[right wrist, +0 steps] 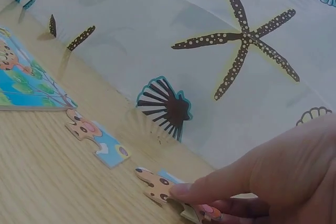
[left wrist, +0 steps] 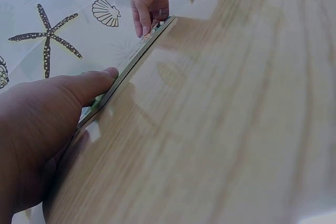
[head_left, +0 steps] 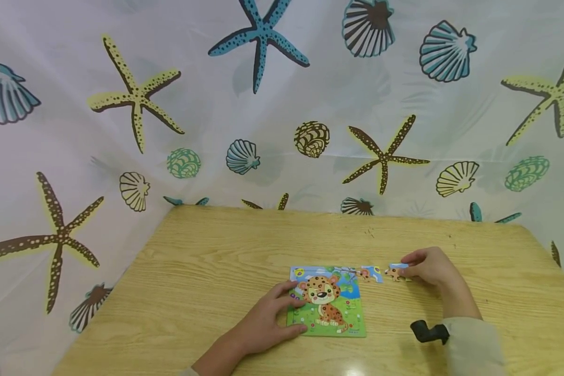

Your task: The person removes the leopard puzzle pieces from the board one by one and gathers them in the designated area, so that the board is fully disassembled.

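A square jigsaw puzzle (head_left: pixel 328 313) with a spotted cub on green grass lies flat on the table. At its left side is my left hand (head_left: pixel 269 319), with fingertips on the picture and the thumb along the near edge. Off the puzzle's far right corner, one loose puzzle piece (right wrist: pixel 101 139) lies on the wood, blue with part of a spotted head. Farther right, my right hand (head_left: pixel 431 269) pinches a second piece (right wrist: pixel 157 186) of similar colours by its right end. The fingers under that piece are partly hidden in the right wrist view.
The wooden table (head_left: pixel 207 261) has a light grain and runs back to a hanging white sheet (head_left: pixel 282 104) printed with starfish and shells. A black curved object (head_left: pixel 427 332) is fixed at the right sleeve (head_left: pixel 474 347).
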### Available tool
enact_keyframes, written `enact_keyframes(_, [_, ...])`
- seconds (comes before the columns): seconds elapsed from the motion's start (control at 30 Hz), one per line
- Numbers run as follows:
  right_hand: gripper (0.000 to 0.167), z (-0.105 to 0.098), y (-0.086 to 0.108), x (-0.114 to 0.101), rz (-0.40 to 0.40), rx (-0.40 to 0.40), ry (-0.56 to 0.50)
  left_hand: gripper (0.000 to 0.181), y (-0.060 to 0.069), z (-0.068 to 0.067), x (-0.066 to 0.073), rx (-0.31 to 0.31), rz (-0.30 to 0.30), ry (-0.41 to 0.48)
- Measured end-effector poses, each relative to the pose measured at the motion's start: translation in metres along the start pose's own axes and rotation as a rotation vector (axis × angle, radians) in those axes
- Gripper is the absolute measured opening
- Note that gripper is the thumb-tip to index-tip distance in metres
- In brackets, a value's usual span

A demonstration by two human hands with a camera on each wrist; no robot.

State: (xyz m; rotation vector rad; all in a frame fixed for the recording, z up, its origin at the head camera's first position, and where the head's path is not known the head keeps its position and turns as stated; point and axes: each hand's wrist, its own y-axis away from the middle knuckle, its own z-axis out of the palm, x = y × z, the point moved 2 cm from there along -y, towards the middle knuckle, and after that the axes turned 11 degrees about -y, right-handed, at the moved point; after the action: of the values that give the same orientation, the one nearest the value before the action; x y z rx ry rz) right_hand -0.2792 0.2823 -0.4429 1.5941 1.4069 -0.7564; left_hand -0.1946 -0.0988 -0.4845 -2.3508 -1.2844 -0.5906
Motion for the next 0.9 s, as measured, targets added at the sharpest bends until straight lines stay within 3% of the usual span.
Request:
enact_keyframes(0.13, [0.036,0.002,0.0,-0.001,0.049,0.028,-0.002,0.05,0.0,-0.002,0.002,-0.002,-0.002,-0.001])
enact_keyframes(0.23, [0.04,0.0,-0.001,0.0,0.035,0.011,-0.004,0.05,0.0,-0.003,0.003,-0.004,-0.007,-0.003])
enact_keyframes(0.53, [0.055,-0.006,-0.001,-0.003,-0.005,-0.11,-0.212,0.05,0.0,-0.003,0.003,0.007,0.002,-0.006])
enact_keyframes(0.9, [0.054,0.006,-0.002,-0.01,-0.007,-0.175,-0.217,0.049,0.0,-0.004,0.005,-0.006,-0.004,0.007])
